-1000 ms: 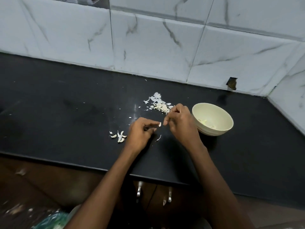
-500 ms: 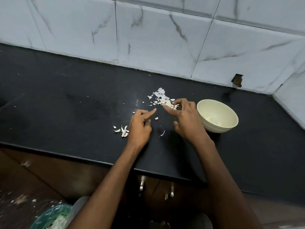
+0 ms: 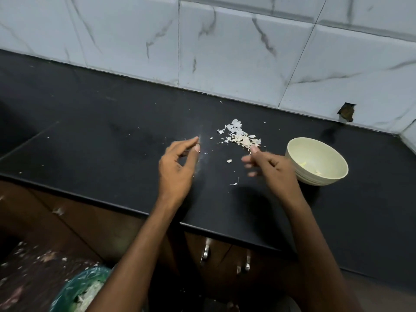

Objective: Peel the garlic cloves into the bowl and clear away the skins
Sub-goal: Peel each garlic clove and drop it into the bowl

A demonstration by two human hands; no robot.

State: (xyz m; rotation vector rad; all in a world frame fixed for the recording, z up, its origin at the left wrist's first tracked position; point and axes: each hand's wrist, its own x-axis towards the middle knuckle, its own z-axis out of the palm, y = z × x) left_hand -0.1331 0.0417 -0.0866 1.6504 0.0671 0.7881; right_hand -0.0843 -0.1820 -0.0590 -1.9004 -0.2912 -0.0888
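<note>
Black counter runs across the view, marble-look wall tiles behind it; the counter's left and right ends are cut off by the frame. Cabinet doors below show only their tops, two metal handles visible. Bin with green liner bottom left, cut off, pale scraps inside and around it on the floor. Cream bowl on the counter, right side, a few pale bits inside; can't tell if they're whole cloves. Left hand above the counter, fingers loosely curved, thumb and forefinger close, nothing visible between them. Right hand motion-blurred, fingers relaxed, fingertips at the near edge of the skin pile; grasp unclear. Stray skin flakes between the hands. Unpeeled cloves not visible.
</note>
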